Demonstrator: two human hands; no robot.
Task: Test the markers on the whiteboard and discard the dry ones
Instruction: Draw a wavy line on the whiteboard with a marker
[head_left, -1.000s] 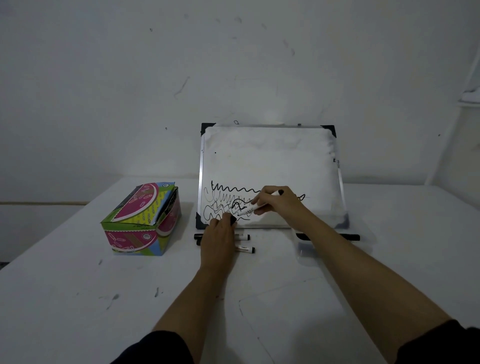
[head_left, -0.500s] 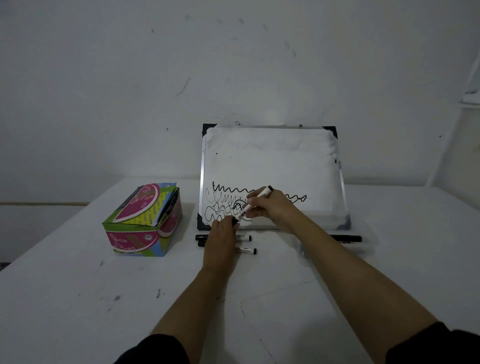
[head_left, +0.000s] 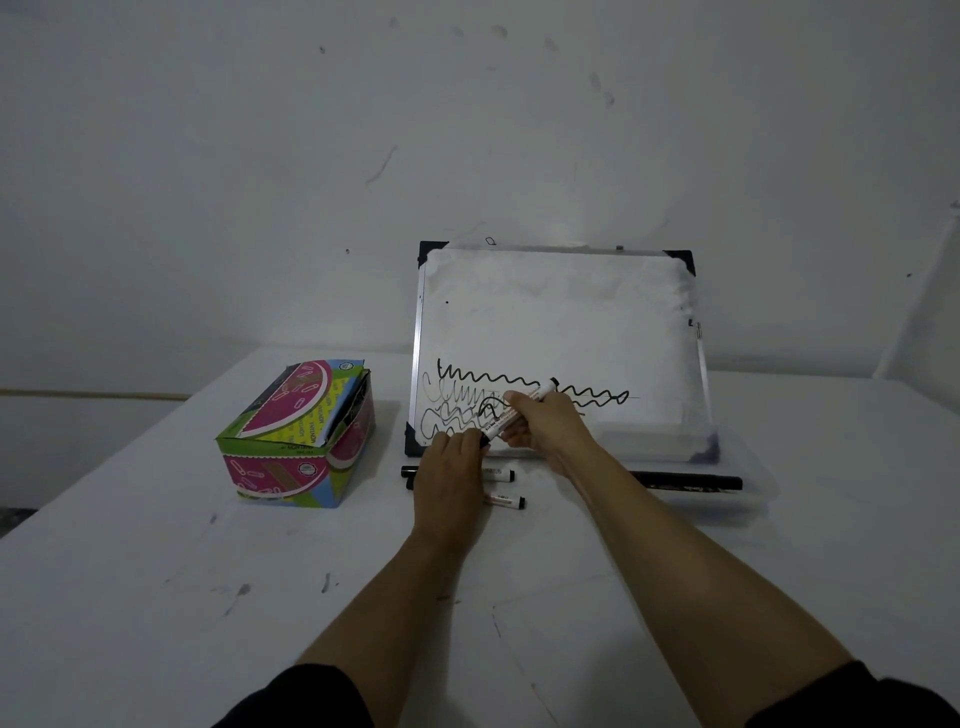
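Against the whiteboard, the right hand pinches a light, rigid, slick marker mid-barrel; the left hand closes on its cap end.

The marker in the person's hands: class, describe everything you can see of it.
The marker is a slim white barrel with small dark print and black ends. It is held tilted before the lower part of the whiteboard, upper end toward the right. The right hand grips its middle; the left hand pinches its lower black end, seemingly the cap. Whether the cap is fully seated cannot be told. It touches only the hands.
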